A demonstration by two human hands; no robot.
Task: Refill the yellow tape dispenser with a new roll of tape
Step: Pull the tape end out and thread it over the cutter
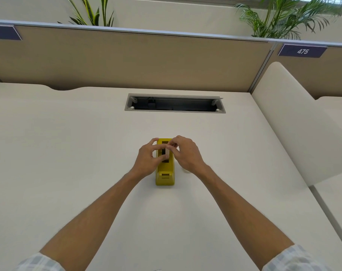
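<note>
The yellow tape dispenser (165,174) stands on the white desk (68,153), its long axis pointing away from me. Both hands sit over its open top slot. My left hand (148,160) grips the dispenser's left side, thumb and fingers curled toward the slot. My right hand (183,153) pinches a small white piece, seemingly the tape roll or its core (167,151), right above the slot. Most of that piece is hidden by my fingers. A pale round object (186,170) peeks out on the desk under my right wrist.
A rectangular cable opening (175,103) is cut into the desk behind the dispenser. A beige partition (127,59) closes the back, and a curved white divider (295,122) stands at the right. Plants rise behind the partition.
</note>
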